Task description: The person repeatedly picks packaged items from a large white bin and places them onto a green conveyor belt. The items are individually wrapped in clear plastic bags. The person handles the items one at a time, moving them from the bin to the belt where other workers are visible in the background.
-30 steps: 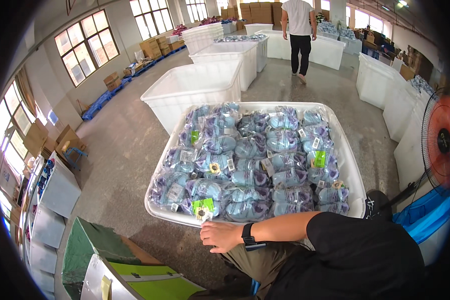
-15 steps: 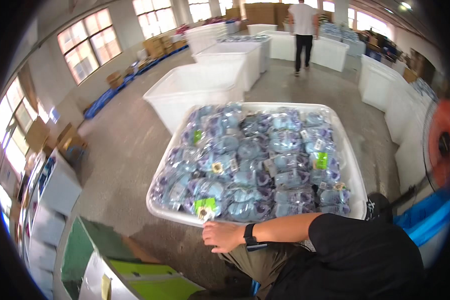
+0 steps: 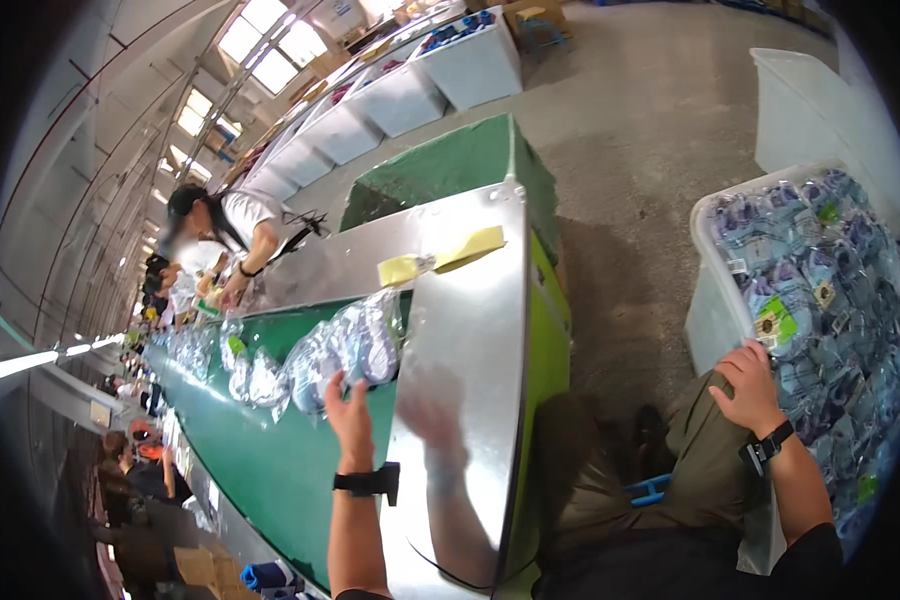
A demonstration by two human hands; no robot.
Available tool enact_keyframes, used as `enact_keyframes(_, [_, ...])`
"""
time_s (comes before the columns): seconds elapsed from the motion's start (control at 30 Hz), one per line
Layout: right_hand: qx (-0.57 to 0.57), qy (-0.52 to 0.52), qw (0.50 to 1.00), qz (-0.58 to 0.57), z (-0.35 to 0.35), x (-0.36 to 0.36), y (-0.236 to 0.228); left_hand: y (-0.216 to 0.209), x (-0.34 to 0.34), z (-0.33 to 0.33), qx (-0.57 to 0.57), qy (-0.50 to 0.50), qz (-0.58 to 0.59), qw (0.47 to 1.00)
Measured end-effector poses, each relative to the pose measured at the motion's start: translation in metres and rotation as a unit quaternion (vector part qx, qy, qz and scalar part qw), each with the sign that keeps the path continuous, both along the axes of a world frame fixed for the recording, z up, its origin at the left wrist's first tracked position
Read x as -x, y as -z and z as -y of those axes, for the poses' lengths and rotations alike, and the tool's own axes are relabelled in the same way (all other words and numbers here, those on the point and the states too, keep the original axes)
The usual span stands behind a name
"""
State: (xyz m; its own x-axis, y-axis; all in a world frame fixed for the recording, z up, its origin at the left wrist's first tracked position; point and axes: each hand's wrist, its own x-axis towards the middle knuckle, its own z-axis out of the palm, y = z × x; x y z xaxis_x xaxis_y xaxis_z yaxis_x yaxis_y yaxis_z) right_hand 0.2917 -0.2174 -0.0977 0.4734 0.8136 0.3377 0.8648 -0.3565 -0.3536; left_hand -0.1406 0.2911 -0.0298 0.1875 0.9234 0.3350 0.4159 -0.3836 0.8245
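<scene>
My left hand (image 3: 348, 425) reaches over the green conveyor belt (image 3: 270, 470), fingers apart and raised. Its fingertips are at the near edge of a clear plastic bag (image 3: 345, 350) holding pale blue and purple items that look like shoes; whether they touch it I cannot tell. Smaller clear bags (image 3: 260, 378) lie farther along the belt. My right hand (image 3: 750, 387) rests by my knee at the rim of a white bin (image 3: 708, 255), fingers loosely stretched, holding nothing. Many bagged pale blue items (image 3: 830, 330) fill that bin, some with green tags.
A shiny metal ledge (image 3: 460, 330) with yellow tape (image 3: 440, 257) borders the belt. Behind it stands a green-walled bin (image 3: 440, 165). A person in a white top (image 3: 245, 225) works across the belt, with others beyond. White bins (image 3: 400, 98) line the back.
The view has swung left from the filled bin to the conveyor. My left hand has come into view over the belt. My right hand remains by the bin's rim.
</scene>
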Motion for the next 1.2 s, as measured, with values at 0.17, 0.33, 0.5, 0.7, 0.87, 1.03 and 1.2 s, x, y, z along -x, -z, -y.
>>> enact_keyframes(0.17, [0.032, -0.026, 0.997, 0.068, 0.007, -0.001, 0.012, 0.037, 0.05, -0.098, 0.237, 0.034, 0.127, 0.963])
enact_keyframes(0.33, [0.023, -0.023, 0.995, 0.097, 0.012, -0.008, 0.033, 0.043, -0.011, -0.122, 0.268, 0.071, -0.012, 0.961])
enact_keyframes(0.5, [0.058, 0.004, 0.997, 0.049, 0.01, -0.007, 0.043, 0.033, -0.053, -0.057, 0.229, 0.086, -0.082, 0.966])
enact_keyframes(0.7, [0.036, -0.001, 0.998, 0.051, 0.01, -0.006, 0.044, 0.018, -0.087, 0.002, 0.217, 0.133, -0.092, 0.963])
enact_keyframes(0.87, [0.046, -0.001, 0.998, 0.044, 0.011, -0.006, 0.043, 0.011, -0.096, 0.032, 0.212, 0.158, -0.091, 0.96])
enact_keyframes(1.03, [0.062, -0.004, 0.997, 0.042, 0.01, -0.006, 0.045, 0.007, -0.101, 0.056, 0.214, 0.177, -0.083, 0.957])
enact_keyframes(1.2, [0.077, -0.001, 0.996, 0.044, 0.01, -0.005, 0.045, 0.002, -0.103, 0.076, 0.216, 0.197, -0.074, 0.954])
